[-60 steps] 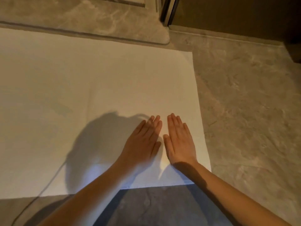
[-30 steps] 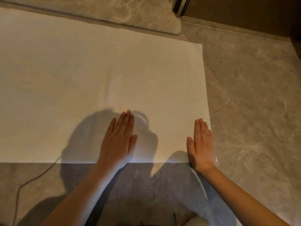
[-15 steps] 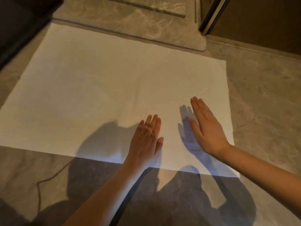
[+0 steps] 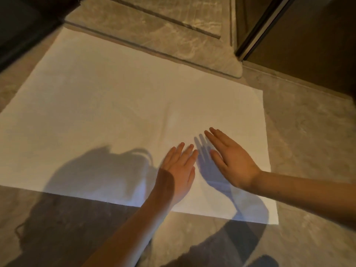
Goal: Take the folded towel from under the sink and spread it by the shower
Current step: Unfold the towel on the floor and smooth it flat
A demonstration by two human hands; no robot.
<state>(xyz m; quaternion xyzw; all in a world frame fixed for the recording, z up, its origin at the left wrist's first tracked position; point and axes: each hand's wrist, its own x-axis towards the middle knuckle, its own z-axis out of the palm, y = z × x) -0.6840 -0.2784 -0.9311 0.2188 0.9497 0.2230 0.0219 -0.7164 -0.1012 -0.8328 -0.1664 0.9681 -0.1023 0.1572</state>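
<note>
A large white towel (image 4: 107,112) lies spread flat on the stone floor, its far edge along the raised shower threshold (image 4: 154,49). My left hand (image 4: 179,170) rests palm down on the towel near its front edge, fingers extended. Just to its right, my right hand (image 4: 231,160) hovers slightly above the towel with fingers straight, casting a shadow beneath it. Neither hand holds anything. A faint crease runs through the towel beyond my fingertips.
The shower's dark door frame (image 4: 256,29) stands at the upper right, with brown wall and baseboard beside it. A dark cabinet (image 4: 23,26) fills the upper left corner. Marbled grey floor (image 4: 308,141) lies right of the towel. A thin cord (image 4: 18,230) lies at lower left.
Both hands slid apart along the towel's front edge, then came back together near its right side. My right hand has lifted slightly off the cloth. The camera view has pulled back.
</note>
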